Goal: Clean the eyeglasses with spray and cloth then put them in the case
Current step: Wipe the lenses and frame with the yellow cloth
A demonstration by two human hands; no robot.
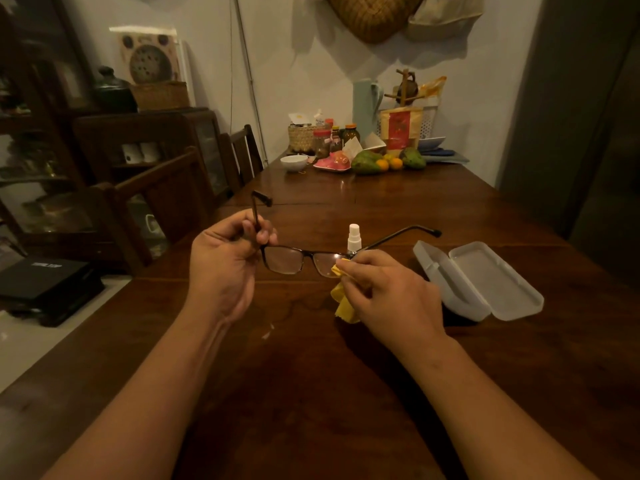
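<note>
The eyeglasses (pixel 301 259) are held up above the dark wooden worktop (pixel 311 375), lenses facing the camera and both temples unfolded. The left hand (pixel 225 263) is curled around the left temple near its hinge, the temple pinched between thumb and fingers, with its tip rising above the hand. The right hand (pixel 391 289) is closed on a yellow cloth (pixel 343 299), which is pressed by the fingertips against the right lens at its outer edge; the rest of the cloth hangs below the hand. A small white spray bottle (pixel 354 237) is stood upright on the worktop just behind the glasses. A translucent glasses case (pixel 479 280) is laid open on the worktop to the right, near the right hand. At the far end of the worktop, fruit (pixel 367 162), jars (pixel 322 143) and a white bowl (pixel 293 162) are gathered.
</note>
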